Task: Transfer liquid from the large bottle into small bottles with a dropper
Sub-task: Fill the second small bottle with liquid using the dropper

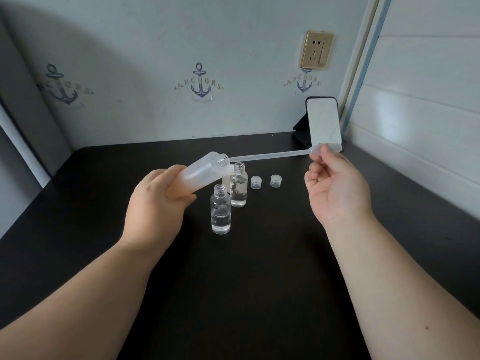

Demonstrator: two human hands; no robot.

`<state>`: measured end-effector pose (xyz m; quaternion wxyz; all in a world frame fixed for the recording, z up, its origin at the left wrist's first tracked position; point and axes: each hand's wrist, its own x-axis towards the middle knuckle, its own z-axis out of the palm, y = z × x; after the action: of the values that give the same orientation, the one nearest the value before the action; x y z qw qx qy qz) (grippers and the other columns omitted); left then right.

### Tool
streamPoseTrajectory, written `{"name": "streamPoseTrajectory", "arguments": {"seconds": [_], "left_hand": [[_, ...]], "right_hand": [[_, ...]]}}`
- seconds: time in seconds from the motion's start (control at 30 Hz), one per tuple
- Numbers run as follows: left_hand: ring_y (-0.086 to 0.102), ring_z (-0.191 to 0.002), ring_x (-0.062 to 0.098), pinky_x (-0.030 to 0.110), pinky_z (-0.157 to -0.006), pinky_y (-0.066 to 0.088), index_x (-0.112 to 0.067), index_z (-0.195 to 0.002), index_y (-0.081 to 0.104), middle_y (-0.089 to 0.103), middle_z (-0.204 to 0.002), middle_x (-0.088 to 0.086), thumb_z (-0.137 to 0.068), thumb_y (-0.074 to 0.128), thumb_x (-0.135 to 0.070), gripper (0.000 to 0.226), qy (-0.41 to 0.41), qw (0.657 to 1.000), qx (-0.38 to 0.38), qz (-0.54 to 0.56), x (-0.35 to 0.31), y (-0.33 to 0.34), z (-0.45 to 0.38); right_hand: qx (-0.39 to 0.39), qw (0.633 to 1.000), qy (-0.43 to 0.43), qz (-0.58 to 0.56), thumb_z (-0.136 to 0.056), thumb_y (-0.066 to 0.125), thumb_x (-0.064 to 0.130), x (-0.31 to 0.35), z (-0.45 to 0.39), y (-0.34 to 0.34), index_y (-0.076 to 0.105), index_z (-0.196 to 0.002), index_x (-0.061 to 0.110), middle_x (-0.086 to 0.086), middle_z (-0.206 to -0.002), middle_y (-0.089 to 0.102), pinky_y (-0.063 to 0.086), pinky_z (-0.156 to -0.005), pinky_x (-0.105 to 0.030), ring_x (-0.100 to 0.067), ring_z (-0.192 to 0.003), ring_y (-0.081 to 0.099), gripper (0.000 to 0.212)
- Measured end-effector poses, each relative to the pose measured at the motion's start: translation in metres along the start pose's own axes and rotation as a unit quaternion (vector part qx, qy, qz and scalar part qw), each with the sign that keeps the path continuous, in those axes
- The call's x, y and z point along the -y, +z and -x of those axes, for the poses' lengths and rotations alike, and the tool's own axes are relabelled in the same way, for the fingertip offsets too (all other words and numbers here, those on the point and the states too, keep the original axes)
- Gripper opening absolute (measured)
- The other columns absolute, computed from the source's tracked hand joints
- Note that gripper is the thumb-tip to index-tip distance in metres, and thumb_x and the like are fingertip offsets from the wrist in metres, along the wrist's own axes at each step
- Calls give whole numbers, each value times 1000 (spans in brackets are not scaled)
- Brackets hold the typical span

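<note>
My left hand grips the large translucent bottle, tilted so its open neck points up and to the right. My right hand pinches the bulb of a long clear dropper, held almost level with its tip at the large bottle's mouth. Two small clear bottles stand uncapped on the black table below: the nearer one holds a little liquid, the farther one stands just behind it.
Two small ribbed caps lie right of the small bottles. A white cap sits partly hidden behind the bottles. A phone on a stand leans at the back right corner. Walls close the table at back and right.
</note>
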<state>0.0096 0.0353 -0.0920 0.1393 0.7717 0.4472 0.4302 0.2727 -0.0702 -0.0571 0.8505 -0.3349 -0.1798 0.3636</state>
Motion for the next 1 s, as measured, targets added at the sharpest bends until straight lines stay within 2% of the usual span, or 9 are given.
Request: {"name": "streamPoseTrajectory", "arguments": {"seconds": [0.17, 0.3, 0.4, 0.53, 0.67, 1.0], "left_hand": [[53, -108, 12, 26, -91, 38, -28, -126, 67, 58, -113, -16, -79, 82, -11, 52, 21, 1000, 8, -13, 0, 2, 1], [54, -111, 18, 28, -93, 37, -23, -128, 67, 62, -116, -11, -78, 83, -10, 54, 38, 999, 10, -23, -1, 4, 1], [52, -110, 16, 27, -92, 35, -23, -128, 67, 61, -116, -13, -78, 83, -10, 54, 42, 999, 8, -27, -2, 4, 2], [50, -107, 12, 25, -91, 34, -22, -127, 68, 55, -112, -17, -78, 83, -9, 53, 47, 998, 7, -31, -4, 4, 2], [54, -109, 20, 27, -91, 35, -22, -126, 68, 57, -111, -16, -78, 83, -8, 52, 51, 998, 11, -38, -4, 3, 2], [55, -111, 20, 29, -93, 39, -23, -128, 68, 64, -117, -9, -80, 82, -11, 52, 36, 999, 17, -31, -2, 5, 1]], "right_hand": [[90, 992, -31, 80, -94, 65, 5, -4, 5, 3, 78, -78, 12, -6, -83, 74, 50, -63, -20, -12, -65, 60, 21], [168, 971, -41, 165, -89, 69, 9, -11, 11, 8, 80, -82, 14, -8, -88, 76, 53, -68, -23, -15, -72, 67, 14], [199, 958, -32, 205, -86, 70, 10, -19, 15, 11, 80, -84, 13, -10, -91, 77, 54, -70, -24, -18, -77, 72, 11], [205, 953, -25, 224, -84, 72, 13, -25, 17, 13, 82, -87, 13, -12, -94, 78, 55, -72, -22, -20, -84, 74, 10], [206, 948, -18, 242, -86, 73, 14, -29, 19, 13, 81, -92, 11, -13, -94, 77, 55, -75, -23, -23, -89, 74, 10], [202, 946, 1, 254, -93, 69, 8, -31, 22, 17, 78, -99, 6, -11, -90, 77, 56, -74, -24, -21, -84, 74, 11]]}}
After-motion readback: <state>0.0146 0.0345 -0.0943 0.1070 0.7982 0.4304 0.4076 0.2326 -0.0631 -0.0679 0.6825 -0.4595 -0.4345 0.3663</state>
